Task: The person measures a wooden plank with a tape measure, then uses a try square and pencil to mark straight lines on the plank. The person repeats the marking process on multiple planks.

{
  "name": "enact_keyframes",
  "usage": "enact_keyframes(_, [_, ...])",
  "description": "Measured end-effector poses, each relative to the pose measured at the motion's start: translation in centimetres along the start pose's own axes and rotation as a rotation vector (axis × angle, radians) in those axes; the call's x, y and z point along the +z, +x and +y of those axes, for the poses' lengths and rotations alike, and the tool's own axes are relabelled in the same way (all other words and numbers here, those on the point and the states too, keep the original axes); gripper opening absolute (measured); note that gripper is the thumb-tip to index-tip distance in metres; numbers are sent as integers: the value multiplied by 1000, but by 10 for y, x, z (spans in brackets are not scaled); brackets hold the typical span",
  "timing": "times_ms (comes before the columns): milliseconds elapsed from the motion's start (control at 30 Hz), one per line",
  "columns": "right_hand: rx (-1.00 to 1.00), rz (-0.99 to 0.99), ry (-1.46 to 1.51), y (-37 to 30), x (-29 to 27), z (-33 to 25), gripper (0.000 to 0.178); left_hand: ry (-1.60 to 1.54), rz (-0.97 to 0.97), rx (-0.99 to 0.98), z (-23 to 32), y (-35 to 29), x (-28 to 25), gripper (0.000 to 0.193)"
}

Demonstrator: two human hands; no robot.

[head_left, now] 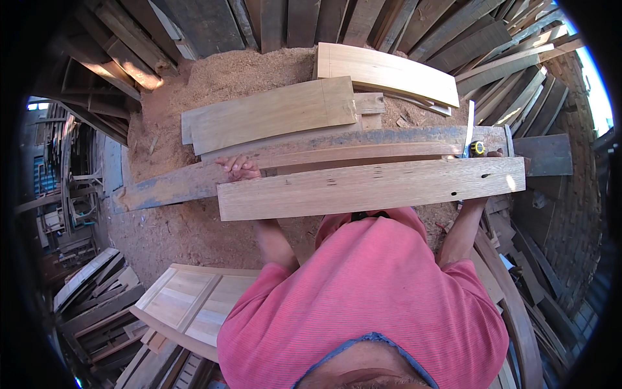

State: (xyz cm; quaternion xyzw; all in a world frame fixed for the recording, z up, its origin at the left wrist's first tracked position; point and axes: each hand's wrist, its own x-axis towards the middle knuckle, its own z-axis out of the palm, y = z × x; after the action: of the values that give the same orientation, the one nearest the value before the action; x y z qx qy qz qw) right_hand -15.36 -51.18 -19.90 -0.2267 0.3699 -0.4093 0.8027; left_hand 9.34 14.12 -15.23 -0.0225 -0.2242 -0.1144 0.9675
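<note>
A pale wooden plank with two dark holes near its right end lies across the front of me, held in both hands. My left hand is closed at the plank's far edge near the left end, its fingers curled and its palm partly hidden. At the right end, only a little of my right hand shows past the far edge; the plank covers the rest. Beyond the plank runs a worn, narrow bench board. On its right end rest a yellow and black tape measure and a square with a pale blade.
Two stacks of cut boards lie past the bench, one with a light board on top, the other with a paler board. Sawdust covers the ground. Timber leans along the back and right. A panelled wooden piece lies at lower left.
</note>
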Motion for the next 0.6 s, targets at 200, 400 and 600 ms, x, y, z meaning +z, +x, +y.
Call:
enact_keyframes(200, [-5,6,-48,-2,-2,2,76,68,8,28,3,-9,-11,66])
enact_keyframes(400, [-24,30,-72,-9,-2,1,72,119,-39,31,6,-12,-29,77])
enact_keyframes(600, [-47,40,-74,-9,0,4,68,184,20,42,1,-13,-15,76])
